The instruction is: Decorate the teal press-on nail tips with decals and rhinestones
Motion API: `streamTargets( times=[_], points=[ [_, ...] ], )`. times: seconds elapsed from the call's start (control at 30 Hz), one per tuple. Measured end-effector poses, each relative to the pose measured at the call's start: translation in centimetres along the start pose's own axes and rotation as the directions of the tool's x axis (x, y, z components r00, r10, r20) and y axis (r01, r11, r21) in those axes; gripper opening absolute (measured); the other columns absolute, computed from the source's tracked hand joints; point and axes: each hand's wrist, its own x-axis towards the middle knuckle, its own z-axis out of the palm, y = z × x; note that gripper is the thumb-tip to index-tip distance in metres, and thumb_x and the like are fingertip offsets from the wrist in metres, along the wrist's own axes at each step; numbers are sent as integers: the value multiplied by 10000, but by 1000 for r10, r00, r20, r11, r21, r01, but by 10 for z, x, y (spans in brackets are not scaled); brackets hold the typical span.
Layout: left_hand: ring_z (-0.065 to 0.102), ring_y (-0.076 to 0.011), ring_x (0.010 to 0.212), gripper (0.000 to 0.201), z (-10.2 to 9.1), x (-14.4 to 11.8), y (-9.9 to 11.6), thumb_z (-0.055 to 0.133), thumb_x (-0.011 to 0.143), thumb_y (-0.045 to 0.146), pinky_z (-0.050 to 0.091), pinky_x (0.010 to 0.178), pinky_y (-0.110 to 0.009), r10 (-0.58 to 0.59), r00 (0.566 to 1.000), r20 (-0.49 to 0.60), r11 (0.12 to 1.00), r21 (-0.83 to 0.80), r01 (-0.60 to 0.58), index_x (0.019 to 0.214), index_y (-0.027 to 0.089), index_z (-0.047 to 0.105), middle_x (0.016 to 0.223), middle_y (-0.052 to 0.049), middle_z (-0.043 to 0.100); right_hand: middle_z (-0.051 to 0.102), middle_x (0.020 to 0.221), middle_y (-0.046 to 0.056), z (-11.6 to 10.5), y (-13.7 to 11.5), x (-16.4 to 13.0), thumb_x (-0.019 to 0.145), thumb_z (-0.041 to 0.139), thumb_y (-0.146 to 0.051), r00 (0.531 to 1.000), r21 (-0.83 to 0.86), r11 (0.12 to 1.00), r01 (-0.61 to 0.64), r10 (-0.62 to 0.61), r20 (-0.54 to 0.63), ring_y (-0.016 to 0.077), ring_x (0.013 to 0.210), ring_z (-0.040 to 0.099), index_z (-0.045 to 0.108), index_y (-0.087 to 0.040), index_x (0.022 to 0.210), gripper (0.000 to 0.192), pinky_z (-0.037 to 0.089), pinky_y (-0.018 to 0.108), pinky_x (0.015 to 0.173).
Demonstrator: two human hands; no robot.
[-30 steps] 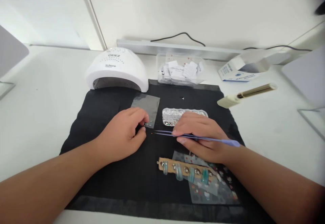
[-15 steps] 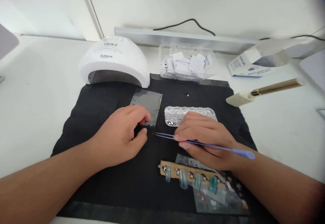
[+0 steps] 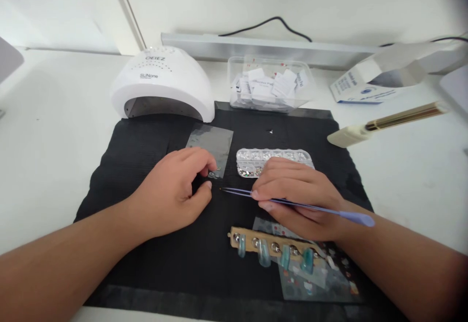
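My right hand [image 3: 298, 195] grips purple tweezers [image 3: 310, 207] whose closed tips point left, close to the black mat [image 3: 139, 151]. My left hand [image 3: 175, 193] rests on the mat with fingertips pinching the near corner of a small clear sticker sheet [image 3: 211, 142]. Behind my right hand lies a clear tray of rhinestones [image 3: 272, 157]. In front of it a wooden strip with several teal nail tips [image 3: 272, 250] lies over more sticker sheets [image 3: 318, 278].
A white nail lamp [image 3: 163, 85] stands at the mat's far left corner. A clear box of white packets [image 3: 268, 85] sits behind the mat. A cream and gold nail file [image 3: 383, 123] and an open blue-white carton [image 3: 369, 85] lie at the right.
The view has shifted a little; things sit slightly higher and lower in frame. Both hands keep their hold, and the tweezer tips stay near the left fingers.
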Motion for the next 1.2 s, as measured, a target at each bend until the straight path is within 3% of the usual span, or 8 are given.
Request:
streamTargets(
  times=[0.2, 0.37, 0.53, 0.63, 0.73, 0.9, 1.2],
  points=[
    [545, -139, 769, 134, -2, -1, 1, 507, 800, 129, 451, 705, -275, 29, 1000, -6, 1000, 10, -29, 919, 177, 547, 828, 15, 564, 677, 738, 54, -1, -1, -2, 802, 595, -39, 992, 39, 999, -25, 30, -123, 148, 693, 637, 649, -149, 899, 157, 529, 320, 652],
    [542, -140, 768, 126, -5, -3, 3, 520, 796, 115, 461, 702, -269, 67, 997, -39, 998, 3, -67, 905, 173, 539, 831, 6, 548, 672, 782, 77, -18, -29, -9, 759, 594, 4, 972, 134, 991, -26, 56, -228, 160, 680, 617, 665, -135, 961, 256, 509, 326, 575],
    [539, -143, 764, 135, -7, -4, 4, 531, 803, 73, 457, 689, -279, 303, 952, -39, 949, -78, -305, 895, 172, 522, 832, -14, 550, 675, 746, 86, -23, -60, -28, 764, 606, -8, 988, 137, 990, -6, 27, -153, 177, 684, 643, 655, -85, 958, 215, 492, 362, 606],
    [525, -145, 756, 183, -8, -7, 8, 527, 793, 40, 449, 666, -286, 491, 871, -7, 860, -154, -486, 919, 173, 532, 848, -34, 552, 689, 750, 91, -16, -61, -35, 747, 601, -4, 986, 109, 994, 32, -14, -164, 176, 681, 649, 649, -73, 930, 202, 481, 363, 616],
    [500, -154, 689, 200, -9, -10, 13, 517, 765, 41, 423, 623, -312, 598, 800, 51, 796, -158, -585, 893, 192, 546, 818, -41, 552, 708, 759, 93, -11, -57, -35, 766, 596, -26, 990, 86, 995, 46, -34, -134, 168, 679, 650, 642, -78, 912, 162, 477, 351, 617],
    [522, -179, 671, 250, -9, -13, 19, 514, 724, 63, 440, 617, -351, 609, 782, 132, 792, -150, -592, 915, 217, 562, 799, -51, 580, 726, 767, 68, -12, -55, -33, 849, 554, -110, 1000, 42, 999, 6, -6, -8, 160, 707, 653, 631, -118, 868, 80, 505, 349, 669],
    [543, -179, 685, 270, -10, -12, 17, 523, 724, 62, 466, 621, -365, 596, 783, 178, 801, -189, -568, 934, 224, 573, 790, -54, 593, 741, 795, 38, -14, -59, -37, 885, 533, -132, 998, -42, 998, -56, 57, 28, 155, 718, 648, 634, -158, 888, 104, 528, 357, 742]
  ],
)
